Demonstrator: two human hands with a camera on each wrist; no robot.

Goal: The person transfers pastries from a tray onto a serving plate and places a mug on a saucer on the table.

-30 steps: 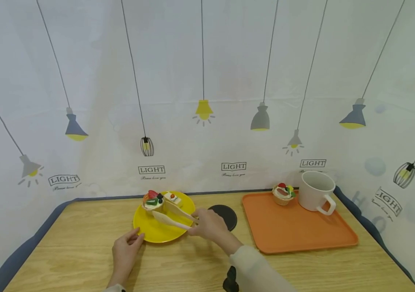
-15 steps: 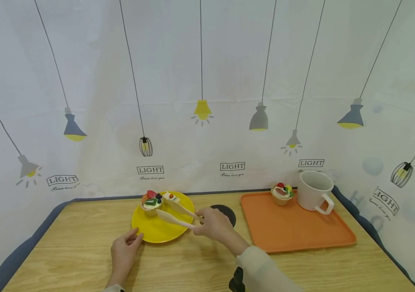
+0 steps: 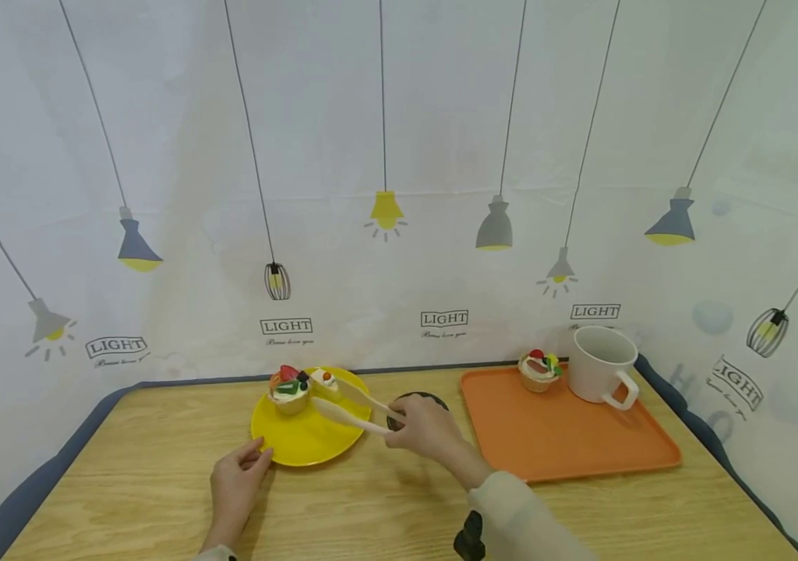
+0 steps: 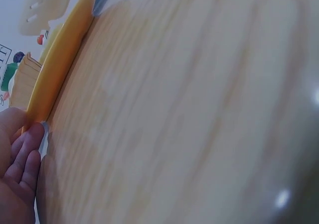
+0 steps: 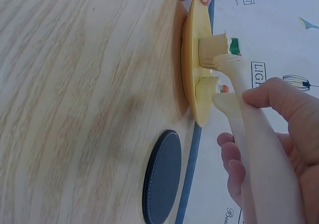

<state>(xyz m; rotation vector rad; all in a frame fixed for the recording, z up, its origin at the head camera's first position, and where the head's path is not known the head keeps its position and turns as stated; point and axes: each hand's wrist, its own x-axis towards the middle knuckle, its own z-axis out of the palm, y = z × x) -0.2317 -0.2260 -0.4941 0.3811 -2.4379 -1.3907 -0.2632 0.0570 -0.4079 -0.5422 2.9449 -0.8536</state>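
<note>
My left hand (image 3: 236, 475) pinches the near left rim of a yellow plate (image 3: 301, 448), thumb on top and fingers at the underside. Toward the back of the plate stand a fruit-topped tart (image 3: 290, 396) and a small pale cake slice (image 3: 322, 379) with an orange dot on top. My right hand (image 3: 434, 432) grips cream-coloured tongs (image 3: 348, 418), whose arms are spread apart over the plate's right part. In the right wrist view the tongs' tips (image 5: 225, 102) lie close to the cake slice (image 5: 207, 88) and hold nothing.
A dark round coaster (image 5: 164, 179) lies right of the plate, partly behind my right hand in the head view. On the right is an orange tray (image 3: 567, 444) with another tart (image 3: 539, 377) and a white mug (image 3: 598, 370) at its back. A printed cloth (image 3: 343, 234) hangs behind the table.
My right hand and the tongs have drawn a little to the right, the tips moving off from the tart, and cover more of the coaster. The left hand stays at the plate's rim.
</note>
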